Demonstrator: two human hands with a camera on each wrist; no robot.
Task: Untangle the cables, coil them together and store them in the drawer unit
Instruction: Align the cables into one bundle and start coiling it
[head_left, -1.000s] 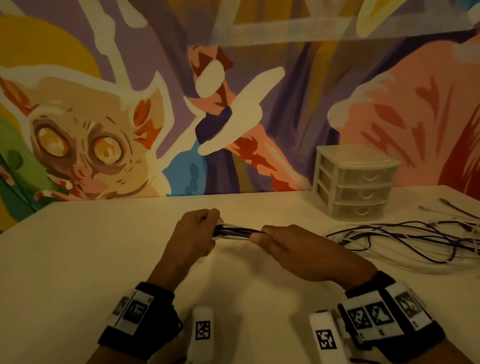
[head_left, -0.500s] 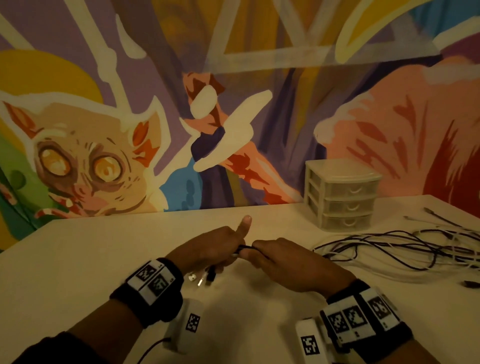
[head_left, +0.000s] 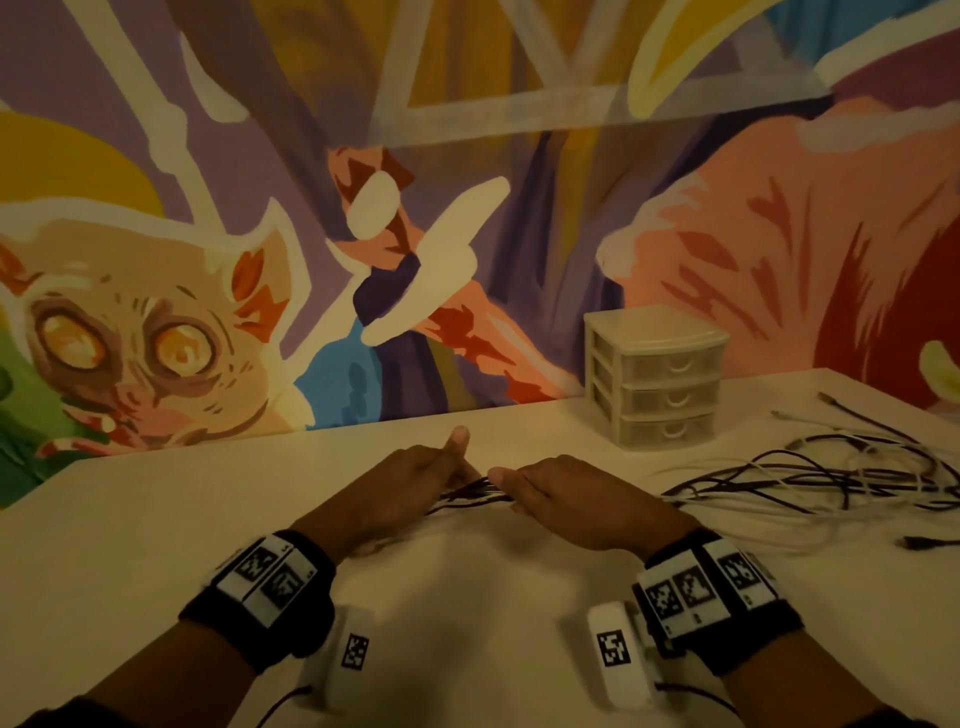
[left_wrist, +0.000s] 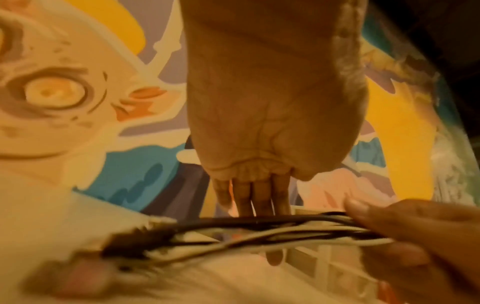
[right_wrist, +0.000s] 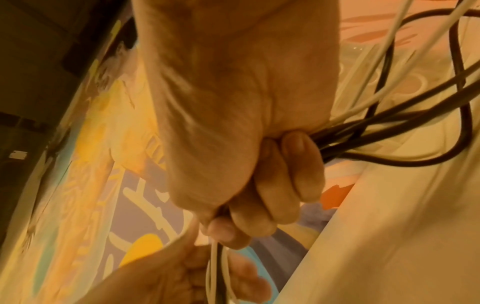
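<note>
- On the table (head_left: 156, 519), head view: dark and white cables (head_left: 810, 480) sprawl tangled at right, their ends bunched between the left hand (head_left: 410, 480) and right hand (head_left: 566, 499); the drawer unit (head_left: 657, 376) stands behind, all three drawers shut, contents unclear.
- Left wrist view: straight fingers (left_wrist: 259, 195) rest behind the cables (left_wrist: 259, 224); blurred plugs (left_wrist: 130, 244) dangle free.
- Right wrist view: fingers (right_wrist: 280, 185) curl tightly round the bundle (right_wrist: 389, 123).
</note>
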